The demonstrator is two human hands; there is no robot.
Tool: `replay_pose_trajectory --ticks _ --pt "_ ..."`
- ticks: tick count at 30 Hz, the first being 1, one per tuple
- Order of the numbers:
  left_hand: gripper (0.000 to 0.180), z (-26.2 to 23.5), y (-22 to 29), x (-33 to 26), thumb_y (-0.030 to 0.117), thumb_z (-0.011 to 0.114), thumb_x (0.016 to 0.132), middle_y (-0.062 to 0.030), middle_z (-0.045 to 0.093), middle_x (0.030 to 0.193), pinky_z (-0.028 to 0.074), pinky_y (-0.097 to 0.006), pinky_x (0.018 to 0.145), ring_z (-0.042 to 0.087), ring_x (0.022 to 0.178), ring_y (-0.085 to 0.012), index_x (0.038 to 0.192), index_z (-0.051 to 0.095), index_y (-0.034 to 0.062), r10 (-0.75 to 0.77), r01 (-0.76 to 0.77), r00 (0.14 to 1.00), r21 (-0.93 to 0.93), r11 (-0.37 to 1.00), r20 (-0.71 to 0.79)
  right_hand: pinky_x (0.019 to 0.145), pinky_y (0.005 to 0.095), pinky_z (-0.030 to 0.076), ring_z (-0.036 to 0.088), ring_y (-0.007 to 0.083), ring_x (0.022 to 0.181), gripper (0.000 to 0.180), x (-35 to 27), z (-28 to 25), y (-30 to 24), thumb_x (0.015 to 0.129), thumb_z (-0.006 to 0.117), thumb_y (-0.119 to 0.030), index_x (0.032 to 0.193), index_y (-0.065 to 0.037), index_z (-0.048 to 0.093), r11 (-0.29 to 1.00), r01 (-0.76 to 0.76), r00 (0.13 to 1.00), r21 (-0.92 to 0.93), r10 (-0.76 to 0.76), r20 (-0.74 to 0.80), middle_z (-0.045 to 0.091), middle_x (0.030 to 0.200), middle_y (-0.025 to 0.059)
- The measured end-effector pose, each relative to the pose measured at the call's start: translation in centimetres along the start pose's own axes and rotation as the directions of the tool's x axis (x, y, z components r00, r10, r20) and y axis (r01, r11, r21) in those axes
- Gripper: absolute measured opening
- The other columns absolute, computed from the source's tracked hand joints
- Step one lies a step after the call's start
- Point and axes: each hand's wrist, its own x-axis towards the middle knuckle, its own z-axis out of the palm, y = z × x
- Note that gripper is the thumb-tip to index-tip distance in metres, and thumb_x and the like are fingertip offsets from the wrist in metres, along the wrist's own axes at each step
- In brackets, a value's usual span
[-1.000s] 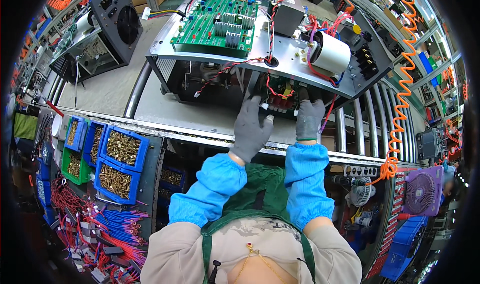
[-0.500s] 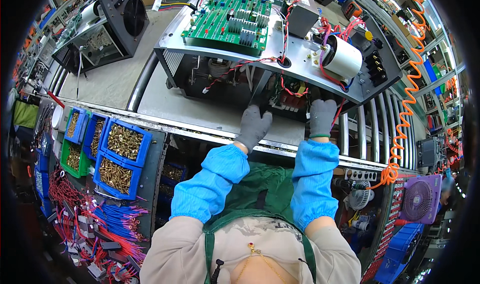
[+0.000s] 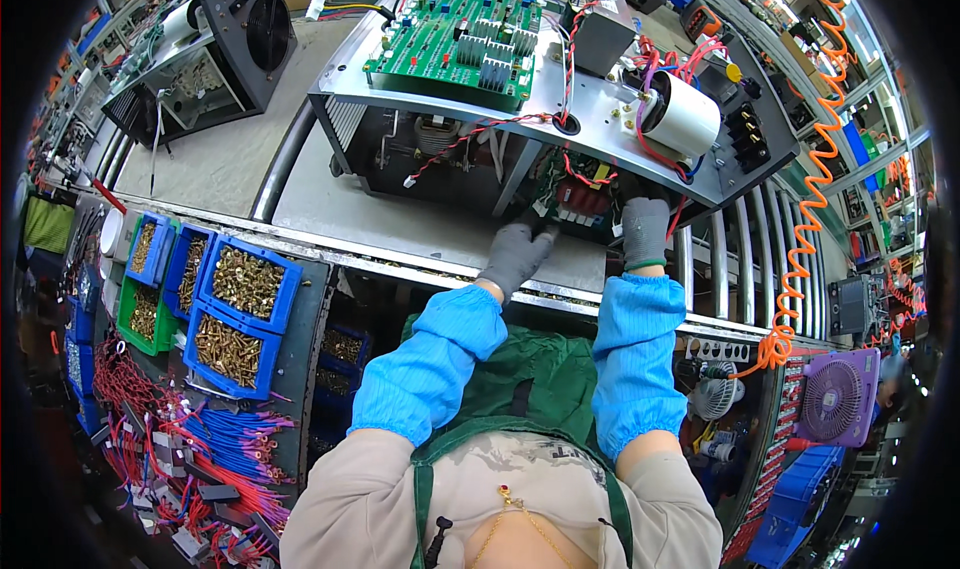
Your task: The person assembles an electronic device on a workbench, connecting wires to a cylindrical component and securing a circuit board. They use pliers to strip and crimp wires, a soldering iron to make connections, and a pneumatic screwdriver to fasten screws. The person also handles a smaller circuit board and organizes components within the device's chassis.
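An open metal chassis (image 3: 590, 99) stands before me, a green circuit board (image 3: 455, 44) on its top plate. Beneath that plate sits a smaller circuit board (image 3: 580, 201) with dark red parts and pale blocks along its near edge. My left hand (image 3: 516, 256), in a grey glove, is just below this lower board's left corner, thumb apart from the bent fingers; nothing shows in it. At the board's right side my gloved right hand (image 3: 645, 231) is closed with its fingers curled, seemingly round the board's edge; the fingertips are partly hidden under the plate.
A white cylinder (image 3: 684, 114) and a red-and-white twisted wire (image 3: 470, 134) are on the chassis. Blue bins (image 3: 240, 354) of brass screws stand left, above bundled wires (image 3: 235, 444). Rollers (image 3: 750, 259) run at the right, near a hanging orange coiled hose (image 3: 805, 259).
My left hand has shifted slightly right and down, away from the upright strut. The right hand has moved a little right, and more of the lower board's near edge shows.
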Motion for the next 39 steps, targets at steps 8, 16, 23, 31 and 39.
replay_pose_trajectory --ticks 8,16,23,31,39 --pt "0.031 -1.7 1.9 -1.9 0.026 0.06 0.088 -0.0089 0.064 0.074 0.049 -0.03 0.06 0.06 0.063 -0.0146 0.108 0.06 0.0018 0.089 -0.099 0.995 -0.227 0.969 -0.052 0.056 0.05 0.04 0.053 0.0423 0.058 0.018 0.1 -0.1 -2.8 0.068 0.058 -0.013 0.061 0.004 0.058 0.594 -0.59 0.733 0.547 0.678 0.054 0.054 0.059 0.0227" --pt "0.033 -0.8 4.4 0.8 0.03 0.061 0.085 -0.0086 0.065 0.065 0.049 -0.032 0.058 0.062 0.06 -0.0179 0.08 0.067 -0.0017 -0.24 0.222 0.971 -0.339 0.914 -0.012 0.076 0.0448 0.049 0.062 0.0425 0.083 0.025 1.5 -3.3 -3.8 0.071 0.061 -0.02 0.08 0.004 0.061 0.553 -0.65 0.695 0.522 0.71 0.113 0.063 0.084 0.026" --pt "0.04 -2.5 4.4 0.2 0.039 0.064 0.073 -0.0229 0.065 0.074 0.051 -0.044 0.066 0.066 0.074 -0.0361 0.078 0.068 -0.0006 -0.092 0.083 0.994 -0.142 0.986 -0.06 0.078 0.0485 0.047 0.059 0.0465 0.088 0.032 1.9 -4.4 -3.6 0.066 0.062 -0.017 0.089 0.004 0.058 0.609 -0.626 0.762 0.487 0.61 0.217 0.061 0.087 0.0278" --pt "0.054 -10.9 6.4 -9.6 0.032 0.063 0.08 -0.0195 0.062 0.112 0.048 -0.04 0.088 0.062 0.099 -0.0317 0.123 0.052 0.0004 0.275 -0.273 0.961 -0.045 0.961 0.046 0.092 0.0425 0.042 0.055 0.0448 0.105 0.054 -0.3 -1.7 -1.2 0.077 0.069 -0.021 0.114 0.012 0.046 0.661 -0.429 0.877 0.616 0.467 0.11 0.057 0.112 0.0326" --pt "0.026 -40.5 -1.0 -25.1 0.024 0.061 0.084 -0.0154 0.067 0.094 0.05 -0.039 0.082 0.065 0.092 -0.0296 0.104 0.067 0.0102 0.244 0.353 0.386 0.386 0.852 -0.89 0.111 0.0346 0.026 0.033 0.0336 0.135 0.072 -2.2 -4.0 -1.6 0.089 0.063 -0.027 0.14 0.009 0.027 0.666 -0.454 0.89 0.592 0.367 0.27 0.034 0.143 0.0287"
